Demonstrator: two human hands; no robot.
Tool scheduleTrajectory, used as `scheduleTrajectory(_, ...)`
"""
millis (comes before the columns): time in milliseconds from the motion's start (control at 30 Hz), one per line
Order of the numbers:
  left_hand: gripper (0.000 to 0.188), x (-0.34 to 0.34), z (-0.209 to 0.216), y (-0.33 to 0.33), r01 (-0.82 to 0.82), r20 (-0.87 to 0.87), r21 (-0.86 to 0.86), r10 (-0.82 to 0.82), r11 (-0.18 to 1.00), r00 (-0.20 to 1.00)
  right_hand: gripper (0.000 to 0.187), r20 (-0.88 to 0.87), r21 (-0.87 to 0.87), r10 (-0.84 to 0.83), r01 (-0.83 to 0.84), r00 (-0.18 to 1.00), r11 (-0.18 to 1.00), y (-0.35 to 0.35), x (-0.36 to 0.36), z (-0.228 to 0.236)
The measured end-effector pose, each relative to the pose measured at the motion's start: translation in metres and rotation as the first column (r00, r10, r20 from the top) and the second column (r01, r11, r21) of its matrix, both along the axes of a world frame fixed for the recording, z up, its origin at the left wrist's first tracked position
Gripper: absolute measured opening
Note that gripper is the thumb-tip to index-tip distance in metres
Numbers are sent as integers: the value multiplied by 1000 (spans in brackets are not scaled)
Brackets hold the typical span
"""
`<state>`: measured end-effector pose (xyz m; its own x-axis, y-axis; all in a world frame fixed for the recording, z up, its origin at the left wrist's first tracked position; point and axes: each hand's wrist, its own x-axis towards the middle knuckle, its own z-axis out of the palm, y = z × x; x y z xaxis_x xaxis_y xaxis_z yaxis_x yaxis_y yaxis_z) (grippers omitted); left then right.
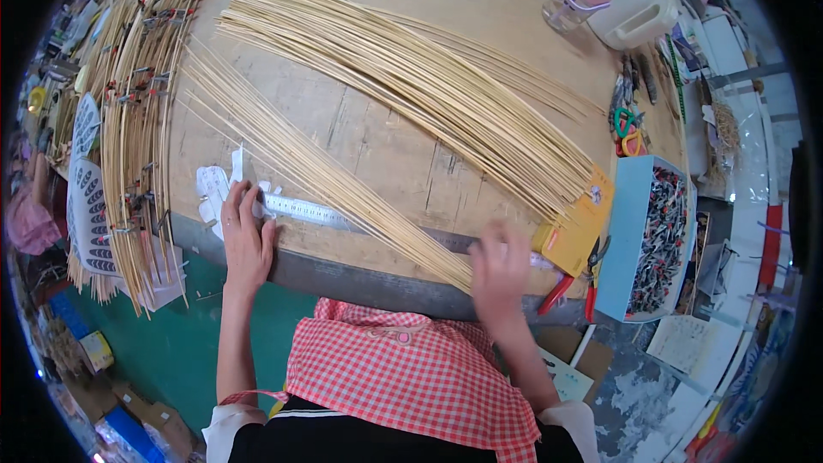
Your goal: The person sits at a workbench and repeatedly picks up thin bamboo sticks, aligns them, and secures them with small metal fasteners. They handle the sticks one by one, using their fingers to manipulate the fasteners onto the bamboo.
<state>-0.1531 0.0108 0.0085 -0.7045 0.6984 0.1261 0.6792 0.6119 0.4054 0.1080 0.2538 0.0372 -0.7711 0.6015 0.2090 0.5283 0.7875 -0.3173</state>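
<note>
A steel ruler lies along the near edge of the wooden table, fixed at its left end among crumpled white strips of tape. My left hand rests on that end, fingers stretched forward and thumb apart. My right hand, smeared by motion, is over the table edge beside the near ends of a loose bundle of thin bamboo sticks. These sticks slant across the ruler. Whether the right fingers hold anything is hidden by the blur. Farther back lies a thicker bundle of bamboo sticks.
Right of my right hand are a yellow box, red-handled pliers and a blue box full of small dark clips. Clipped bamboo bundles line the left side. A lidded pink cup and a pale kettle stand far right.
</note>
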Motion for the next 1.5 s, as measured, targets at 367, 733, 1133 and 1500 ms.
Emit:
scheduleTrajectory(367, 38, 34, 14, 17, -108, 117, 253, 80, 961, 990, 25, -184, 145, 11, 16, 983, 989, 73, -38, 0)
scheduleTrajectory(733, 37, 60, 29, 53, 42, 188, 362, -117, 931, 975, 10, -121, 189, 41, -17, 992, 982, 91, -55, -4)
scheduleTrajectory(1133, 31, 65, 40, 69, 72, 251, 432, -197, 899, 948, 8, -336, -158, -46, -8, 941, 987, 70, -37, 33)
scheduleTrajectory(1500, 35, 65, 38, 104, -466, 773, 635, -504, 616, 386, 7, -233, -942, -382, -111, 894, 315, -7, -22, 48)
